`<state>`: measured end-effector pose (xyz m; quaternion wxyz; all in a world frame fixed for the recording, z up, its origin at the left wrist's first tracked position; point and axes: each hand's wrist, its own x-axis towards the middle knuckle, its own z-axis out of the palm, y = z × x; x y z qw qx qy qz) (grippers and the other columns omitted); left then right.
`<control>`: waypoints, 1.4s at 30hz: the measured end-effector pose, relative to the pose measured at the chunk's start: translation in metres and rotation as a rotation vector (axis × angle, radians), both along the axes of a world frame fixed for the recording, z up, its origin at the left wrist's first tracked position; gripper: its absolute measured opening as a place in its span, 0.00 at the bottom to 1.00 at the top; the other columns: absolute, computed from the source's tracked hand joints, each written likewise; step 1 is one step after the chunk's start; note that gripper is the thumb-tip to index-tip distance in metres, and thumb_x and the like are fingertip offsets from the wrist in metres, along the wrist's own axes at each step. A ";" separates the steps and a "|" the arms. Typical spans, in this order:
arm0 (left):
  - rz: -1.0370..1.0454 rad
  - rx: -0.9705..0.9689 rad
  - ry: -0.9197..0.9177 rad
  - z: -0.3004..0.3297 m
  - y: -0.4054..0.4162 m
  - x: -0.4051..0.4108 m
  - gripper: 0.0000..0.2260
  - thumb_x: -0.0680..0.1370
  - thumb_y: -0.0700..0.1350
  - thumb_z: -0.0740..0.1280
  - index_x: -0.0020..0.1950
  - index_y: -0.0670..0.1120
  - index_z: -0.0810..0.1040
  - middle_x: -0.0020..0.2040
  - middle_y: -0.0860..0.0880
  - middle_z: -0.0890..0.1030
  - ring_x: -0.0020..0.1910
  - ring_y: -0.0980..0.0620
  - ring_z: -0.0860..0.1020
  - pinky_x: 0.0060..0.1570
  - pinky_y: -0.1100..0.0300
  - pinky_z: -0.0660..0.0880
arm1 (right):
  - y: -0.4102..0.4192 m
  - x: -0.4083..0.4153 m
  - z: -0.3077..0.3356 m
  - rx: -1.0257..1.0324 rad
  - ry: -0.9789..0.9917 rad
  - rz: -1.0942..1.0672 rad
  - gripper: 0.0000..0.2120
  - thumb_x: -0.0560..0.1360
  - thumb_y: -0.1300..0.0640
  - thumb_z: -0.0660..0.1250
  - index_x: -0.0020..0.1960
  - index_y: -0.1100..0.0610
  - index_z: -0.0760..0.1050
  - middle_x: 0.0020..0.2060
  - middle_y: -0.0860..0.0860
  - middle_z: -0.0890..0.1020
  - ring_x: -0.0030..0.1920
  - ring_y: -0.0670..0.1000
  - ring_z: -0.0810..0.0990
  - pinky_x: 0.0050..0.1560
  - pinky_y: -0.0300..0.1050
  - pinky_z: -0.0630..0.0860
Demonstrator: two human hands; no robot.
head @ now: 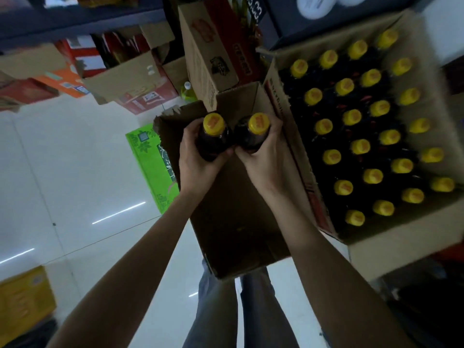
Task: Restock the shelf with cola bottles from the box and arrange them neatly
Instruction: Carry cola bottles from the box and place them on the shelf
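Two dark cola bottles with yellow caps are held side by side over an open cardboard box [226, 217]. My left hand [198, 159] grips the left bottle [213, 131] around its shoulder. My right hand [266, 156] grips the right bottle [253, 131] the same way. The two bottles touch each other. The box below them looks dark inside and shows no other bottles. To the right a bigger cardboard tray [401, 237] holds several rows of the same yellow-capped bottles [361, 146], standing upright and close together.
A green carton [150, 167] lies on the white tiled floor [75, 172] left of the box. Stacked cardboard cartons [211, 51] and red boxes [148, 96] crowd the back. A yellow crate [22, 297] sits at the lower left. My legs [238, 310] stand below the box.
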<state>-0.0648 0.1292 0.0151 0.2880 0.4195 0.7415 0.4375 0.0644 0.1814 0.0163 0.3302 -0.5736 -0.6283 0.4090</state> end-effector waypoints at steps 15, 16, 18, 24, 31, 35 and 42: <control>-0.821 -0.030 -0.244 0.162 -0.066 0.079 0.32 0.63 0.55 0.76 0.64 0.53 0.68 0.59 0.52 0.76 0.61 0.59 0.75 0.59 0.60 0.73 | -0.175 0.113 0.162 -0.030 0.218 -0.567 0.35 0.63 0.48 0.78 0.66 0.41 0.67 0.63 0.53 0.73 0.65 0.52 0.73 0.62 0.61 0.73; -0.892 -0.045 -0.267 0.169 -0.071 0.090 0.32 0.64 0.54 0.76 0.64 0.53 0.68 0.60 0.52 0.76 0.61 0.60 0.75 0.60 0.61 0.73 | -0.192 0.122 0.166 -0.016 0.206 -0.624 0.35 0.64 0.47 0.78 0.68 0.44 0.67 0.63 0.53 0.73 0.65 0.53 0.73 0.62 0.62 0.73; -1.035 -0.063 -0.294 0.178 -0.086 0.114 0.34 0.64 0.50 0.77 0.66 0.48 0.67 0.61 0.52 0.76 0.62 0.60 0.75 0.59 0.65 0.72 | -0.227 0.140 0.172 0.002 0.161 -0.735 0.37 0.65 0.44 0.77 0.69 0.49 0.67 0.62 0.54 0.74 0.64 0.54 0.74 0.62 0.61 0.72; -1.355 -0.107 -0.204 0.182 -0.138 0.190 0.29 0.62 0.56 0.78 0.58 0.55 0.69 0.55 0.52 0.78 0.55 0.57 0.78 0.54 0.58 0.76 | -0.329 0.178 0.184 0.004 0.112 -1.058 0.35 0.64 0.45 0.75 0.68 0.48 0.67 0.59 0.54 0.74 0.61 0.52 0.75 0.63 0.56 0.72; -1.643 -0.091 -0.094 0.189 -0.242 0.278 0.27 0.61 0.58 0.77 0.55 0.55 0.70 0.54 0.57 0.78 0.51 0.59 0.78 0.51 0.58 0.77 | -0.471 0.219 0.181 0.005 0.167 -1.390 0.36 0.64 0.46 0.75 0.69 0.50 0.67 0.58 0.53 0.75 0.59 0.53 0.76 0.60 0.59 0.74; -1.741 -0.099 -0.090 0.193 -0.328 0.325 0.28 0.61 0.58 0.76 0.57 0.55 0.70 0.54 0.56 0.78 0.51 0.59 0.78 0.50 0.63 0.76 | -0.569 0.243 0.183 0.033 0.150 -1.520 0.38 0.62 0.46 0.76 0.68 0.47 0.65 0.58 0.51 0.76 0.59 0.52 0.77 0.59 0.57 0.75; -1.725 -0.165 -0.159 0.204 -0.492 0.394 0.25 0.61 0.55 0.78 0.52 0.66 0.71 0.52 0.63 0.79 0.52 0.62 0.78 0.52 0.60 0.78 | -0.747 0.288 0.207 0.052 0.198 -1.743 0.34 0.57 0.44 0.76 0.56 0.39 0.60 0.50 0.47 0.76 0.50 0.52 0.80 0.51 0.57 0.79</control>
